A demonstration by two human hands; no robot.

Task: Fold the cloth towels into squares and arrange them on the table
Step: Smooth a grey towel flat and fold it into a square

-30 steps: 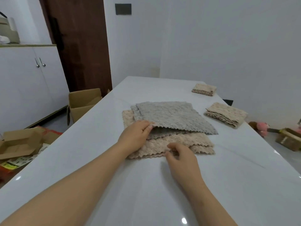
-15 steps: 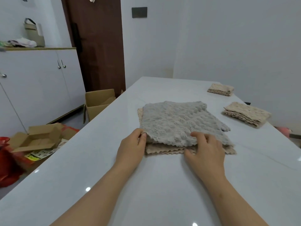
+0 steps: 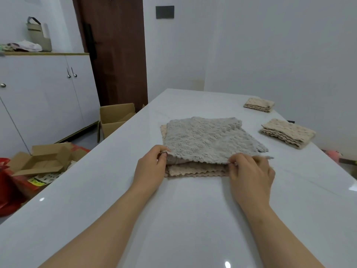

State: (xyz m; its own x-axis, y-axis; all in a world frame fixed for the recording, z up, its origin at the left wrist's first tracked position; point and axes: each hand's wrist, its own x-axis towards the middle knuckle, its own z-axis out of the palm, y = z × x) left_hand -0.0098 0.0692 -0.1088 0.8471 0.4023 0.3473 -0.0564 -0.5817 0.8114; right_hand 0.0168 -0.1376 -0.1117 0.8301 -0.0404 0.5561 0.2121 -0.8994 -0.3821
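Note:
A grey towel [image 3: 206, 139] lies on top of a pile of beige towels [image 3: 195, 170] in the middle of the white table [image 3: 193, 219]. My left hand [image 3: 149, 166] pinches the grey towel's near left corner. My right hand [image 3: 251, 175] pinches its near right corner, and the near edge is lifted a little off the pile. Two folded beige towels sit on the right side of the table: one nearer [image 3: 287, 132], one farther back [image 3: 258, 105].
The table's left edge runs diagonally; beyond it on the floor are open cardboard boxes [image 3: 114, 118] [image 3: 41, 159] and a red bag [image 3: 7, 186]. White cabinets [image 3: 44, 97] and a brown door [image 3: 114, 51] stand at the left. A wall runs along the table's right side.
The grey towel now lies doubled on the pile. My right hand went from the beige pile's edge to the grey towel's near right corner. Both hands now pinch its near edge. The view shifted.

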